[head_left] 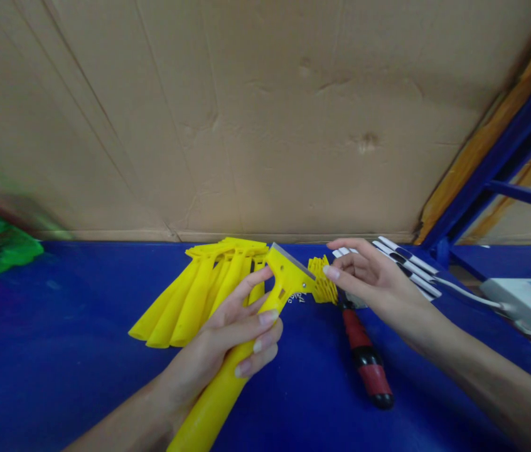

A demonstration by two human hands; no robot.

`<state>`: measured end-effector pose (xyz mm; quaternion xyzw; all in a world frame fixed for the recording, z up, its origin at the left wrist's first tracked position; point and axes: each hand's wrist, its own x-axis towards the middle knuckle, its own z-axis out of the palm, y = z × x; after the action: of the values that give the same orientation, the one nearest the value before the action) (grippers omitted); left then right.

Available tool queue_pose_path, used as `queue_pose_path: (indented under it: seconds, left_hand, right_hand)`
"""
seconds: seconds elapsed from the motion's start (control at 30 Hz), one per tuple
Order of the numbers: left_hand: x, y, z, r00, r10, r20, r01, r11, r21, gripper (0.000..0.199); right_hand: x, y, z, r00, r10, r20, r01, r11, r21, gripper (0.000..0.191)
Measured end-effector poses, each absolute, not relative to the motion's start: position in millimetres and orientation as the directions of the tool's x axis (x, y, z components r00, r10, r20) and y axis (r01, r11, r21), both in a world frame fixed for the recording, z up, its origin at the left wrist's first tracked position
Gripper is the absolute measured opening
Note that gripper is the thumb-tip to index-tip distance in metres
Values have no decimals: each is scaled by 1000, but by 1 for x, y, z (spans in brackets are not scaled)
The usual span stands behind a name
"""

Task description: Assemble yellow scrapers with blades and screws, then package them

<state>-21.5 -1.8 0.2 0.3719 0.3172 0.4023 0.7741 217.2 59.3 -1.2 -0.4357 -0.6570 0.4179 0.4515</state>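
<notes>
My left hand (pixel 241 333) is wrapped round the handle of a yellow scraper (pixel 213 402). A metal blade (pixel 294 260) runs along the head of the scraper, and a small screw sits in the head near the right end. To its right, my right hand (pixel 369 273) hovers with thumb and fingers apart, nothing visible between them. Beside that thumb lie small stacked yellow plastic pieces (pixel 322 282). Below it is a screwdriver (pixel 366 358) with a red and black handle; its tip is hidden. Small screws (pixel 298 297) lie just behind the scraper head.
Several yellow scraper handles (pixel 199 289) are piled left of centre on the blue table (pixel 81 364). Black and white strips (pixel 411 263) and a white box with a cable (pixel 524 307) are at right. Cardboard (pixel 246 125) stands behind; a green plastic bag (pixel 2 242) is far left.
</notes>
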Motion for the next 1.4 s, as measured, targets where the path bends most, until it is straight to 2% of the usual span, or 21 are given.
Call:
queue_pose_path:
  seconds: [0.07,0.13,0.2,0.27,0.3,0.37,0.5,0.7,0.83,0.9,1.0,1.23,1.4]
  left_hand:
    - [-22,-2,1,458,868,-192,-392,391,832,64]
    - [-22,-1,1,446,874,-193,-393,385,835,66]
    - [-22,-1,0,434,880,-195,-394,380,837,68]
    - [-22,0,-2,423,884,-198,-395,376,838,67]
    - [-22,1,-3,419,886,-199,-397,376,838,66]
    - [-22,2,-5,410,891,-196,-405,370,836,63]
    - [-22,3,-9,401,897,-184,-416,357,836,61]
    - [-23,5,-13,413,892,-182,-413,362,836,65]
    - [-22,5,-12,408,892,-193,-407,367,837,70]
    - [-22,6,-11,401,894,-202,-403,370,837,73]
    - [-22,6,-13,386,902,-194,-406,355,842,74]
    - [-28,9,-24,434,890,-136,-396,325,859,71]
    - [-28,6,-24,416,897,-151,-392,327,860,73]
  right_hand:
    - [226,60,0,-203,935,292,324,346,-881,31]
    - [234,57,2,-248,925,286,564,378,-734,19]
    - [238,51,4,-296,920,258,770,389,-506,25]
    - [238,42,5,-321,919,227,863,383,-329,36]
    - [236,38,4,-325,923,208,888,373,-268,40]
    - [232,33,-1,-322,935,151,911,349,-220,42]
    - [227,29,-9,-284,956,79,912,294,-286,29]
    - [233,27,2,-268,951,156,884,307,-354,28]
    - [249,34,15,-340,919,199,692,387,-609,14]
    - [259,42,18,-373,900,224,599,418,-683,16]
    - [277,51,20,-370,848,379,519,527,-673,35]
    - [313,50,22,-336,894,297,474,432,-767,30]
    - [319,45,27,-396,861,319,521,496,-695,28]
